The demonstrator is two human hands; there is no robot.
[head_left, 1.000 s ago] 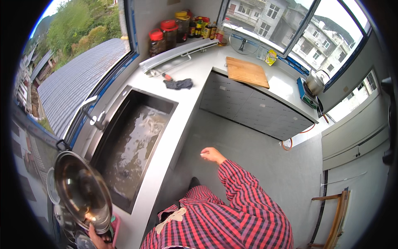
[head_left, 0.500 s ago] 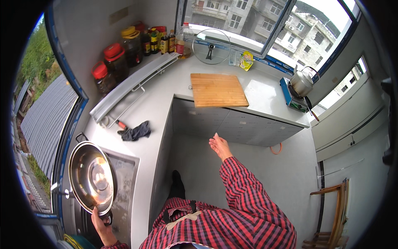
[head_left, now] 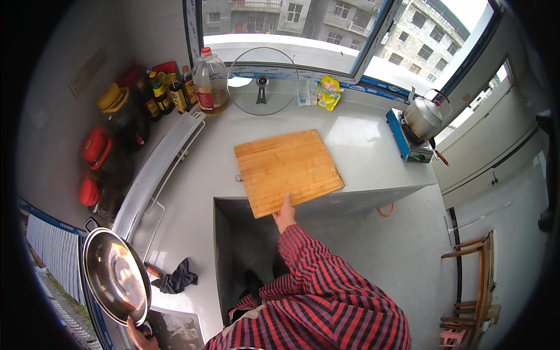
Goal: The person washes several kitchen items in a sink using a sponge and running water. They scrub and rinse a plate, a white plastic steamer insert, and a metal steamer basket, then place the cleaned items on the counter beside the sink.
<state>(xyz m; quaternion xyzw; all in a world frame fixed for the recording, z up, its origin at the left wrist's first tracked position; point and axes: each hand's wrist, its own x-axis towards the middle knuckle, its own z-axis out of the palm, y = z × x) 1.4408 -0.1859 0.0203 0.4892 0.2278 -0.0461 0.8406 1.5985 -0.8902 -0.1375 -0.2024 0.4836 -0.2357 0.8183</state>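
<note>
At the lower left, my left hand (head_left: 141, 337) grips the near handle of a two-handled metal pan (head_left: 116, 271), tilted with its shiny, brown-stained inside showing. My right hand (head_left: 285, 216) is closed on the near edge of a wooden cutting board (head_left: 289, 166), thumb on top and the other fingers mostly hidden underneath. The board sits askew, its near left corner sticking out past the counter's edge. Behind it, a glass lid (head_left: 262, 81) with a black knob leans upright by the window.
A dark cloth (head_left: 177, 277) lies on the left counter beside the sink (head_left: 175, 329). A long metal rack (head_left: 154, 175) runs in front of red-lidded jars (head_left: 96, 149), bottles (head_left: 176, 93) and an oil jug (head_left: 209, 84). A kettle (head_left: 423, 116) stands on a portable stove (head_left: 402, 137) at right.
My right hand has moved from the air over the floor to the board and taken hold of it. The board has turned askew. My left hand still holds the pan; the view has shifted.
</note>
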